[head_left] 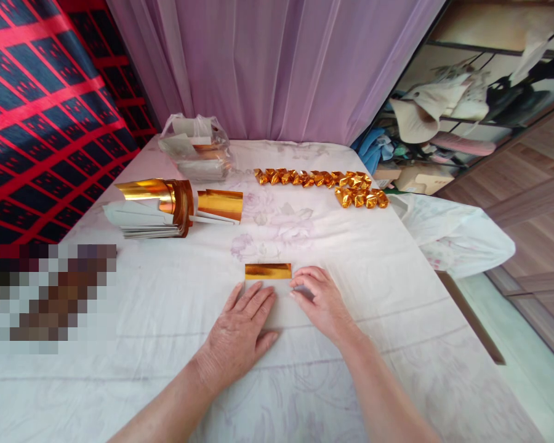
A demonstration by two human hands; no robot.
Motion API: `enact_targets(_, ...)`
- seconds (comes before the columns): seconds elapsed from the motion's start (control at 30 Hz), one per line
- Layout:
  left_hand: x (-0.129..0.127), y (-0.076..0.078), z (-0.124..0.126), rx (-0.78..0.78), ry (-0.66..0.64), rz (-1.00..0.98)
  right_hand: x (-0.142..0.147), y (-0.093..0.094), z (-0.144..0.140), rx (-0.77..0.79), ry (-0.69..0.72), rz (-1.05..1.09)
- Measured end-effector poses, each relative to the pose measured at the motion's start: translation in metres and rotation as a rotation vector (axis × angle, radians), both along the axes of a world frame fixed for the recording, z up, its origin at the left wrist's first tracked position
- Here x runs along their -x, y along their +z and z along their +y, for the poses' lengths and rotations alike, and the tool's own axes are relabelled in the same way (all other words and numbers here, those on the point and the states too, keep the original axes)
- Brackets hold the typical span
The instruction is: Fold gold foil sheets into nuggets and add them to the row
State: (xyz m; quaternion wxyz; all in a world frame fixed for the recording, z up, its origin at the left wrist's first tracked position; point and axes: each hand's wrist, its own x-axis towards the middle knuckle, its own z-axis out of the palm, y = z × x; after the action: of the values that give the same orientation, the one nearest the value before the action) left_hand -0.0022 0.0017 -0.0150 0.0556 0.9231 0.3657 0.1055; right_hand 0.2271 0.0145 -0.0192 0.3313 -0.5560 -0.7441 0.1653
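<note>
1. Head view: my left hand lies flat, fingers spread, pressing a sheet of paper near the table's front edge. My right hand rests beside it, fingers loosely curled on the same sheet, gripping nothing.
2. The sheet's far edge is turned over, showing a gold strip.
3. I judge this an early fold being creased; the next fold wants firm, even pressure.
4. Finished gold folded pieces line the far edge; the gold paper stack sits far left.
</note>
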Motion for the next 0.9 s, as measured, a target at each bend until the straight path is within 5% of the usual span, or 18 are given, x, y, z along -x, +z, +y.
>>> enact_targets(0.4, -0.001, -0.001, 0.000, -0.009, 0.013, -0.015, 0.016, 0.005, -0.005, -0.196, -0.081, 0.172)
enact_targets(0.9, 0.004, -0.002, 0.000, -0.058, 0.005, -0.004, 0.032, -0.004, -0.003, -0.043, -0.003, -0.015)
